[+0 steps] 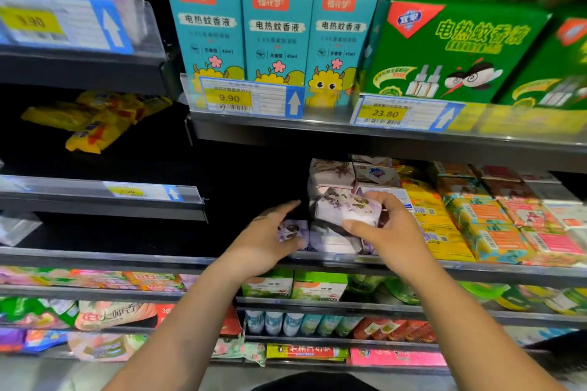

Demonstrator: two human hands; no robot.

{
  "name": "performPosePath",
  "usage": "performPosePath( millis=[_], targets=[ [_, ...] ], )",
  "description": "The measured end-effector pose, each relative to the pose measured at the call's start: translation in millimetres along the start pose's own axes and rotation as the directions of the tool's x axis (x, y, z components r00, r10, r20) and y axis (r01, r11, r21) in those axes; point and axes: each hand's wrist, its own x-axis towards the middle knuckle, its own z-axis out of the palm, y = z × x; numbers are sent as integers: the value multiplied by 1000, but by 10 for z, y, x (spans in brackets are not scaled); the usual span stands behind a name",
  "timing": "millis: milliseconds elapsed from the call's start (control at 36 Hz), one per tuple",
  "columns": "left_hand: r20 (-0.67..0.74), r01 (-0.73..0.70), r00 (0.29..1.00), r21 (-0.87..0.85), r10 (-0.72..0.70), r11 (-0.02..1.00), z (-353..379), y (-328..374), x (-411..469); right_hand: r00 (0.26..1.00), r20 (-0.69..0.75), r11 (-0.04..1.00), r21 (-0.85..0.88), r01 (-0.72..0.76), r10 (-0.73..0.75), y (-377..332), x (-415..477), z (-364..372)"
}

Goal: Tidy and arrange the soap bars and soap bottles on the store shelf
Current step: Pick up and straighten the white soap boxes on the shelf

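soap bar (346, 209) | pinched between right hand (386, 232) fingers (379, 197) and thumb

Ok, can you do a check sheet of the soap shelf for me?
Surface: grey metal shelf with clear front rail.
Job's things: white-purple flowered soap pack lifted; small purple soap pack at shelf front; purple pack stack behind.
Clutter: yellow soap packs at right.
Grippers: right hand grips flowered pack; left hand fingers straight, touching small pack.
Cables: nothing seen.
Surroundings: teal cardboard boxes, green cardboard box above.
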Motion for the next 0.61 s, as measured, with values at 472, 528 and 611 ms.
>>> performPosePath(
  millis=[472,528,611],
  targets=[
    [-159,-238,971,-644,178,727,100,544,-405,943,329,889,420,-185,41,-220,-534,-34],
    [-177,-226,974,-668,143,709,117,583,-417,955,290,880,437,-186,58,-269,-548,-33],
    [-124,-254,965,-662,231,705,125,530,-428,968,236,885,429,-179,81,-313,-566,-40]
  ],
)
